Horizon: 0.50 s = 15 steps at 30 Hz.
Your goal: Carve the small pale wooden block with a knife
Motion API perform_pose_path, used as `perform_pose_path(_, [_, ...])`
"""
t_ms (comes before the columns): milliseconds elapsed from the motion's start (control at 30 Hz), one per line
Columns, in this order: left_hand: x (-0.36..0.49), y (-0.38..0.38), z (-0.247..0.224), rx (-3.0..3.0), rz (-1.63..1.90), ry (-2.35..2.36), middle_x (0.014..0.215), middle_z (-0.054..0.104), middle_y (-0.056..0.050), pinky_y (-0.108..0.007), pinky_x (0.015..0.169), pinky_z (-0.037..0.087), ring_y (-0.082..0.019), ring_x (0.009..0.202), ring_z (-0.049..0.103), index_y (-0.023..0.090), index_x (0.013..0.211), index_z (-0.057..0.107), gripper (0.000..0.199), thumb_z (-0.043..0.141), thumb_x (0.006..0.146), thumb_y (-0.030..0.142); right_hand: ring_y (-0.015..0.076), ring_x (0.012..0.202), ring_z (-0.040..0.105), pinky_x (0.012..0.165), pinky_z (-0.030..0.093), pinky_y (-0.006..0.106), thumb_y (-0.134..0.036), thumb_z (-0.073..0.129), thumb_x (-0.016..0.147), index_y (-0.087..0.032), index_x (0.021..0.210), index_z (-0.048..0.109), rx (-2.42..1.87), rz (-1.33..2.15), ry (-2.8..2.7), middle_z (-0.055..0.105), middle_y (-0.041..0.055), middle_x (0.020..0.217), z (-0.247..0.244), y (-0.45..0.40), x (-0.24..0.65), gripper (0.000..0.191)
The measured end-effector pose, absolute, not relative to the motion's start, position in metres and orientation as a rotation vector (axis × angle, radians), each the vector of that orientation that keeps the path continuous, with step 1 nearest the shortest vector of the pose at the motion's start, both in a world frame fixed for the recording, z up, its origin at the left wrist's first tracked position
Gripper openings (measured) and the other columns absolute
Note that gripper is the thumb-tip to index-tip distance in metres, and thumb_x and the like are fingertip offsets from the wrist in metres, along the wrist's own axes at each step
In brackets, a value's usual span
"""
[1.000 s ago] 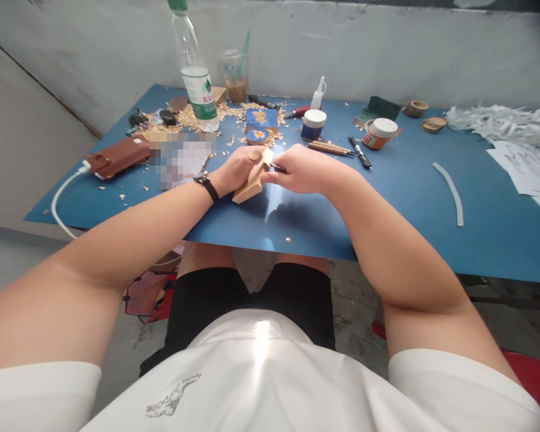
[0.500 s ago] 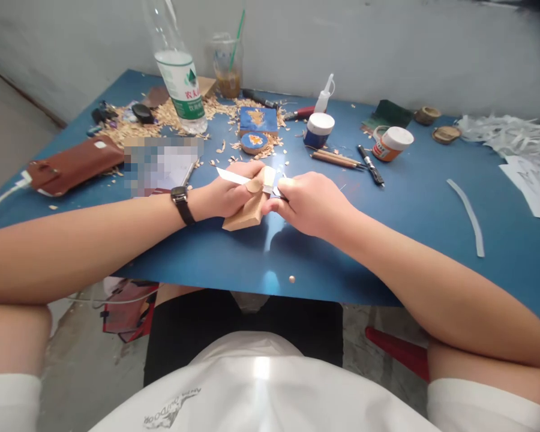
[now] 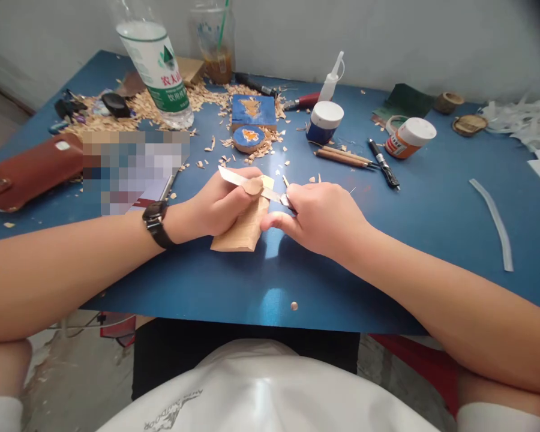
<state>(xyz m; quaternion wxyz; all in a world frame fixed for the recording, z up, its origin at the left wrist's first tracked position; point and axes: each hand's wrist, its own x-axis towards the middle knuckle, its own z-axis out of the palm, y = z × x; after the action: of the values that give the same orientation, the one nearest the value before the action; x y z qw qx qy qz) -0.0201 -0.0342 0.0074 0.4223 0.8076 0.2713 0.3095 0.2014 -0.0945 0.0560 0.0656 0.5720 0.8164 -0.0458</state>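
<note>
My left hand (image 3: pixel 216 207), with a black watch on the wrist, grips a light wooden block (image 3: pixel 240 231) that stands tilted on the blue table (image 3: pixel 216 288). Its thumb presses on the block's top. My right hand (image 3: pixel 324 216) is closed around the handle of a knife. The knife's silver blade (image 3: pixel 234 177) lies across the top of the block and sticks out to the left past my left fingers. Both hands touch at the block, near the table's middle.
Wood shavings (image 3: pixel 162 105) are strewn at the back left around a plastic bottle (image 3: pixel 155 60) and a drink cup (image 3: pixel 216 42). Two small jars (image 3: pixel 324 120), a glue bottle (image 3: pixel 333 84), carving tools (image 3: pixel 342 157), blue resin pieces (image 3: pixel 252 111) and a brown leather case (image 3: pixel 31 171) lie behind the hands.
The view has moved closer and lower over the table. The knife blade has come further out to the left across the block's top.
</note>
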Motion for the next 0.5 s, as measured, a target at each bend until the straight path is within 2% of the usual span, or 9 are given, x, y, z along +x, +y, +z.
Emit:
perform_pose_path(100, [-0.020,-0.032,0.007,2.157,0.774,0.653,0.074,0.055,-0.001,-0.039,0.061,0.035,-0.019,0.063,0.045,0.025,0.082,0.054,0.085,0.039,0.106,0.105,0.0208,0.067,0.037,0.065,0.027,0.036,-0.060,0.055,0.121,-0.021,0.102,0.074,1.518,-0.249,2.493,0.060,0.0035,0.077,0.068,-0.104,0.200,0.048])
perform_pose_path(200, [-0.020,-0.031,0.006,2.298,0.716,0.648,0.076,0.058,-0.002,-0.040,0.064,0.035,-0.020,0.066,0.046,0.025,0.085,0.055,0.091,0.029,0.102,0.111,0.0194,0.063,0.033,0.062,0.027,0.036,-0.049,0.053,0.120,-0.023,0.098,0.068,1.415,-0.321,2.540,0.051,-0.0005,0.074,0.076,-0.113,0.199,0.037])
perform_pose_path(333, [-0.018,-0.033,0.004,2.306,0.701,0.608,0.074,0.056,-0.002,-0.040,0.064,0.035,-0.021,0.066,0.044,0.025,0.084,0.052,0.089,0.026,0.102,0.109,0.0183,0.059,0.031,0.059,0.026,0.035,-0.042,0.060,0.113,-0.026,0.090,0.061,1.437,-0.363,2.557,0.043,-0.0027,0.069,0.077,-0.114,0.198,0.028])
perform_pose_path(500, [-0.017,-0.035,0.011,2.297,0.634,0.637,0.079,0.064,-0.004,-0.041,0.064,0.037,-0.023,0.067,0.053,0.026,0.090,0.058,0.090,0.026,0.102,0.109,0.0181,0.062,0.031,0.060,0.026,0.034,-0.045,0.066,0.108,-0.027,0.084,0.060,1.570,-0.356,2.606,0.047,-0.0009,0.069,0.066,-0.114,0.200,0.031])
